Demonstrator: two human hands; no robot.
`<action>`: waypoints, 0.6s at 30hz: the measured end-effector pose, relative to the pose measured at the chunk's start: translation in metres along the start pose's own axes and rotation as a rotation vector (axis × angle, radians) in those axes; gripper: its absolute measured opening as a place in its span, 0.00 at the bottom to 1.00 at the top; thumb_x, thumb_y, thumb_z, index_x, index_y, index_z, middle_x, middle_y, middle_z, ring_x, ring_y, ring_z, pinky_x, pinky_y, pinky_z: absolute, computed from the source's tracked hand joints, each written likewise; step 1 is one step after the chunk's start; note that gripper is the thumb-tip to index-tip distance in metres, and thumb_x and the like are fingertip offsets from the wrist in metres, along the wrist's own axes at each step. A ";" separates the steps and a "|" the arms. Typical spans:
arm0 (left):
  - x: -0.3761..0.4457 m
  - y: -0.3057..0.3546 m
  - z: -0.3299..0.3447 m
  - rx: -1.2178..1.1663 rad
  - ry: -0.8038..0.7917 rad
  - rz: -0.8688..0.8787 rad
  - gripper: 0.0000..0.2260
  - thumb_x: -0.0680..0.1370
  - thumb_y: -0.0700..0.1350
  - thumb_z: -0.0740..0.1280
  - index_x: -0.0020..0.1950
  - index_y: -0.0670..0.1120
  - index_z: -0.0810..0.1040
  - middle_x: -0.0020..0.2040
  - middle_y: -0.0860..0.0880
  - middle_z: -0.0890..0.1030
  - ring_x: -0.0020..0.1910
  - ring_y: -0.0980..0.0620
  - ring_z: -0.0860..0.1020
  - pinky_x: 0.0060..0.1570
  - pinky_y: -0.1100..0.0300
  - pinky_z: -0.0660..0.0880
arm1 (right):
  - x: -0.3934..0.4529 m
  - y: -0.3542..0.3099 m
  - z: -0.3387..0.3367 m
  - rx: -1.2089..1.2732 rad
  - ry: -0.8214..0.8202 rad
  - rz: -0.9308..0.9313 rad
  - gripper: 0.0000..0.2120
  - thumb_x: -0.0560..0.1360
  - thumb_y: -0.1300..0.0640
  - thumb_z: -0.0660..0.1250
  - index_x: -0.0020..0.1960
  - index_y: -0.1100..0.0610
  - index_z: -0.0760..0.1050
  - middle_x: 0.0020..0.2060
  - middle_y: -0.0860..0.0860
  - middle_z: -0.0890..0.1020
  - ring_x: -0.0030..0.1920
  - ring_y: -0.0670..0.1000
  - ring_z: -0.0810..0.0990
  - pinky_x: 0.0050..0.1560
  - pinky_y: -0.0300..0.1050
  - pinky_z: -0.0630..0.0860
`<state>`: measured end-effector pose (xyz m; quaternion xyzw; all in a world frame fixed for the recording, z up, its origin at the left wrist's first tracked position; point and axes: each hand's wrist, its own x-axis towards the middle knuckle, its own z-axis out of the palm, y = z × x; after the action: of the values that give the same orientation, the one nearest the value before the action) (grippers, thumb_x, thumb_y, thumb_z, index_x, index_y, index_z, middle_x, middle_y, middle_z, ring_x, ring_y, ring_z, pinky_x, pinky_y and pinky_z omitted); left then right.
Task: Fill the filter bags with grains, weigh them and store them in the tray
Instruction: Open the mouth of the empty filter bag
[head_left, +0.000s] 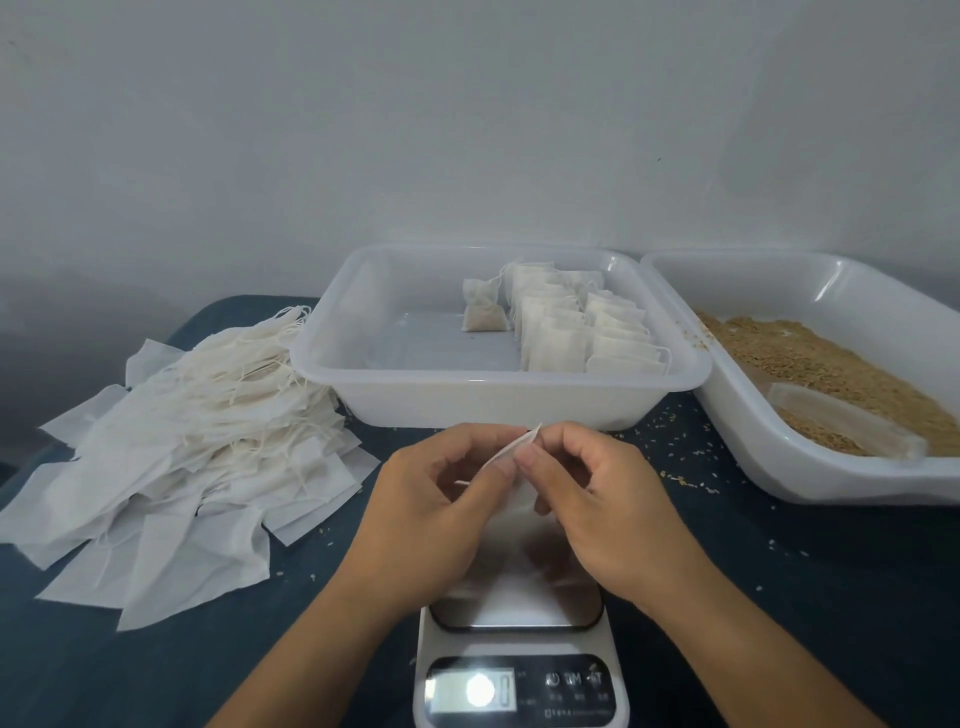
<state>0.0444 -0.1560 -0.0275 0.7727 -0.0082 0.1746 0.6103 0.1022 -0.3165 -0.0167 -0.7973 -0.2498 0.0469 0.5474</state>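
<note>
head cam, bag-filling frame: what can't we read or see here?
- Scale display: washed out by glare, no reading.
- Filter bag pinched by left hand and right hand: the fingers hide most of it, so contents unknown.
- Grain tray: right side cut off by frame edge.
- Filled bags in storage tray: overlapping, count unclear.

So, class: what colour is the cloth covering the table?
Dark blue tablecloth, clearest in the head view beside the scale.
</note>
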 end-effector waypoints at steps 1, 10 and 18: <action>0.000 0.000 0.000 -0.028 0.005 -0.027 0.08 0.80 0.48 0.69 0.54 0.58 0.86 0.49 0.55 0.87 0.48 0.55 0.85 0.47 0.61 0.81 | -0.001 -0.001 -0.001 -0.011 -0.007 -0.006 0.08 0.81 0.47 0.67 0.45 0.45 0.81 0.35 0.45 0.83 0.32 0.42 0.79 0.35 0.32 0.72; 0.003 -0.003 -0.001 0.066 0.341 -0.034 0.09 0.74 0.40 0.72 0.46 0.55 0.82 0.41 0.57 0.84 0.38 0.58 0.81 0.39 0.70 0.76 | -0.004 -0.009 -0.010 -0.175 -0.081 0.024 0.09 0.77 0.51 0.71 0.38 0.48 0.78 0.33 0.39 0.81 0.33 0.41 0.78 0.36 0.31 0.71; 0.001 0.005 0.003 0.255 0.420 0.063 0.13 0.74 0.39 0.74 0.46 0.58 0.78 0.41 0.60 0.83 0.41 0.57 0.82 0.39 0.71 0.75 | -0.008 -0.020 -0.011 -0.578 0.088 -0.715 0.06 0.76 0.55 0.73 0.52 0.55 0.82 0.49 0.44 0.83 0.30 0.44 0.75 0.31 0.38 0.75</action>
<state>0.0448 -0.1604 -0.0232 0.7895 0.1171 0.3499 0.4905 0.0923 -0.3243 0.0043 -0.7824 -0.4885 -0.2502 0.2943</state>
